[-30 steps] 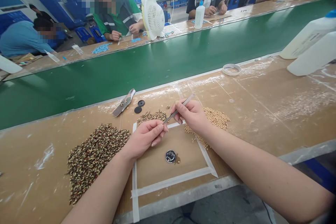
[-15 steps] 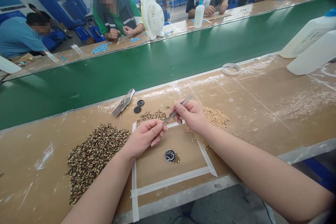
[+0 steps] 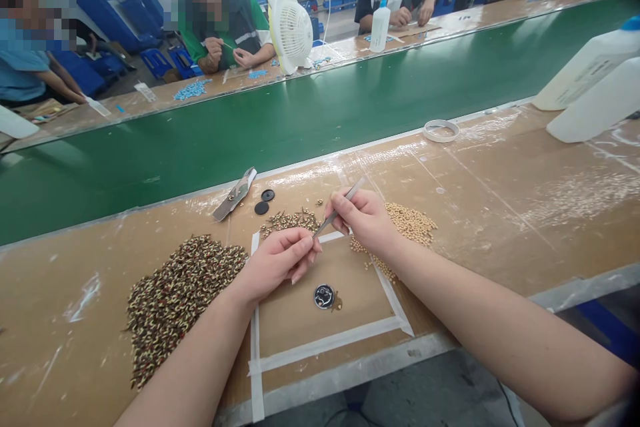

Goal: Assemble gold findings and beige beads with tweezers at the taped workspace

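Observation:
My right hand is closed round metal tweezers, whose tips slope down to the fingertips of my left hand. The left thumb and forefinger are pinched together; whatever lies between them is too small to make out. Below the hands, a small round dark dish with shiny liquid rests on the tape-framed board, a wet spot at its right side. A big heap of small dark-and-cream pieces lies left of my left forearm. Small gold pieces lie behind my left hand, and tan beads beside my right.
Two black round caps and a bent strip lie at the back. A white ring and plastic bottles stand to the right. Beyond runs a green belt; co-workers sit across it near a white fan.
My hands stay almost still, the tweezer tips still at my left fingertips. Across the belt, the person in light blue at far left has straightened up.

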Motion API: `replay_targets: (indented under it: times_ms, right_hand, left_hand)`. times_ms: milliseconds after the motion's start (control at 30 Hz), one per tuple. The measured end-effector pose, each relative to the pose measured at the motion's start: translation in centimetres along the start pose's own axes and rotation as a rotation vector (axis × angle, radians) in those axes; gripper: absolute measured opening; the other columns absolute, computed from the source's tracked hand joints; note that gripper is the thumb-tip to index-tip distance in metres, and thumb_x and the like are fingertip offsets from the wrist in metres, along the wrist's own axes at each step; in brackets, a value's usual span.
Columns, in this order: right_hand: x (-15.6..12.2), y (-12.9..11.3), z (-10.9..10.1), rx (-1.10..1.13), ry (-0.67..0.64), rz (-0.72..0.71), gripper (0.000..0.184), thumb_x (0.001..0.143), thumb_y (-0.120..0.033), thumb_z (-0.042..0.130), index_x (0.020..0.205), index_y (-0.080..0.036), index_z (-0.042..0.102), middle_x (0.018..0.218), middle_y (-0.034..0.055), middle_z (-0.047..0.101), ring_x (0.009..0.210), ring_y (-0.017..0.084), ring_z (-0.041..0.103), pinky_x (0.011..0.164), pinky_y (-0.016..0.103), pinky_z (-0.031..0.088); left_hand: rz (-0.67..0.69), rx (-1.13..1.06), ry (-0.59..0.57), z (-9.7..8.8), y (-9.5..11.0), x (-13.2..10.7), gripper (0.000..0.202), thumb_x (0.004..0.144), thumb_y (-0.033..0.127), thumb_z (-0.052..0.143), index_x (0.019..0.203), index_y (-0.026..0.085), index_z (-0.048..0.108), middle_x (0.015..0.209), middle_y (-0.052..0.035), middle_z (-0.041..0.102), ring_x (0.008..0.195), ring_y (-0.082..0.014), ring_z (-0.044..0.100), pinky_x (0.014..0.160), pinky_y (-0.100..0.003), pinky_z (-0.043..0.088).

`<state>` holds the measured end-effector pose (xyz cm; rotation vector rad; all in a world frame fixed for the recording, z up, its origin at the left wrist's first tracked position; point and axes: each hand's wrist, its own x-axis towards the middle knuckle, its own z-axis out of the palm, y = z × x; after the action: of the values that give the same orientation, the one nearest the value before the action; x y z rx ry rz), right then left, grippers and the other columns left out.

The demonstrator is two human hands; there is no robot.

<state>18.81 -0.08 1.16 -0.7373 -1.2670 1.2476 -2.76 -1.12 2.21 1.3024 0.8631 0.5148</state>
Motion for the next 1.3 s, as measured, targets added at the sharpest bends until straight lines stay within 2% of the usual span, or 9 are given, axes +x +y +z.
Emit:
replay_targets:
  times_ms: [433, 567, 667, 800, 867, 967, 1033, 1133, 1300]
  right_hand:
    - [0.0, 0.2, 0.2, -0.007, 0.015, -0.014, 0.046, 0.098, -0.059, 0.064, 0.077, -0.019, 0.071, 0.052, -0.0053, 0.052, 0.045, 0.008, 0.046, 0.046, 0.024, 0.034]
    - [0.0, 0.1, 0.1, 0.01, 0.055, -0.047, 0.045, 0.098, -0.058, 0.064, 0.075, -0.019, 0.07, 0.051, -0.0057, 0.049, 0.044, 0.007, 0.044, 0.044, 0.024, 0.03]
    - [-0.1, -0.2, 0.0, 0.015, 0.067, -0.057, 0.045, 0.098, -0.057, 0.064, 0.074, -0.02, 0.069, 0.051, -0.0057, 0.048, 0.045, 0.007, 0.043, 0.044, 0.025, 0.029]
    - [-0.2, -0.2, 0.2, -0.033, 0.042, -0.044, 0.044, 0.098, -0.057, 0.064, 0.075, -0.02, 0.07, 0.051, -0.0056, 0.049, 0.045, 0.008, 0.044, 0.045, 0.025, 0.031]
    - [-0.2, 0.0, 0.2, -0.042, 0.074, -0.032, 0.044, 0.098, -0.058, 0.064, 0.076, -0.02, 0.07, 0.051, -0.0059, 0.048, 0.045, 0.008, 0.043, 0.045, 0.025, 0.031]
    - [0.0, 0.1, -0.2, -0.085, 0.142, -0.02, 0.044, 0.098, -0.057, 0.065, 0.076, -0.019, 0.069, 0.053, -0.0055, 0.048, 0.047, 0.008, 0.043, 0.045, 0.025, 0.029]
    - [0.1, 0.0, -0.6, -0.173, 0.096, -0.006, 0.044, 0.098, -0.056, 0.065, 0.075, -0.019, 0.07, 0.054, -0.0052, 0.048, 0.048, 0.008, 0.043, 0.047, 0.025, 0.03]
    - [0.1, -0.4, -0.9, -0.305, -0.105, 0.022, 0.044, 0.099, -0.053, 0.064, 0.074, -0.018, 0.071, 0.056, -0.0042, 0.051, 0.052, 0.008, 0.044, 0.05, 0.025, 0.033]
    - [-0.4, -0.9, -0.4, -0.348, -0.362, 0.069, 0.035, 0.097, -0.048, 0.067, 0.084, -0.016, 0.074, 0.065, -0.0018, 0.062, 0.06, 0.01, 0.055, 0.057, 0.024, 0.042]
  left_hand:
    - [0.06, 0.007, 0.033, -0.2, -0.7, 0.2, 0.033, 0.1, 0.049, 0.063, 0.096, 0.016, 0.067, 0.087, -0.0014, 0.062, 0.049, -0.0035, 0.044, 0.048, -0.021, 0.026]
    - [0.051, -0.007, 0.032, -0.4, -0.9, 0.2, 0.039, 0.103, 0.051, 0.056, 0.088, 0.016, 0.065, 0.075, -0.0001, 0.06, 0.045, -0.0037, 0.039, 0.047, -0.023, 0.021]
    - [0.058, -0.001, 0.092, -0.5, -0.8, 0.3, 0.042, 0.102, 0.05, 0.058, 0.076, 0.016, 0.058, 0.065, 0.0025, 0.054, 0.044, -0.0045, 0.038, 0.048, -0.024, 0.02]
    - [0.053, -0.001, 0.127, -0.4, -0.5, 0.4, 0.041, 0.099, 0.044, 0.063, 0.07, 0.017, 0.054, 0.063, 0.0029, 0.052, 0.044, -0.0054, 0.04, 0.048, -0.024, 0.02]
    - [0.057, 0.002, 0.154, -0.3, -0.5, 0.5, 0.041, 0.099, 0.044, 0.062, 0.069, 0.017, 0.054, 0.063, 0.0024, 0.052, 0.044, -0.0055, 0.039, 0.048, -0.024, 0.02]
    - [0.099, 0.026, 0.263, -0.4, -0.5, 0.6, 0.042, 0.099, 0.043, 0.061, 0.067, 0.017, 0.052, 0.062, 0.003, 0.05, 0.045, -0.0056, 0.037, 0.048, -0.024, 0.021]
    - [0.157, 0.02, 0.358, -0.5, -0.6, 0.6, 0.044, 0.098, 0.039, 0.063, 0.064, 0.018, 0.046, 0.057, 0.0043, 0.046, 0.045, -0.0059, 0.036, 0.048, -0.023, 0.022]
    - [0.236, -0.035, 0.465, -0.8, -0.8, 0.8, 0.046, 0.095, 0.031, 0.065, 0.06, 0.019, 0.038, 0.053, 0.006, 0.039, 0.043, -0.0058, 0.034, 0.046, -0.023, 0.021]
    - [0.249, -0.083, 0.534, -1.0, -0.9, 1.0, 0.044, 0.091, 0.024, 0.067, 0.061, 0.021, 0.034, 0.048, 0.0085, 0.035, 0.039, -0.0055, 0.031, 0.044, -0.023, 0.018]
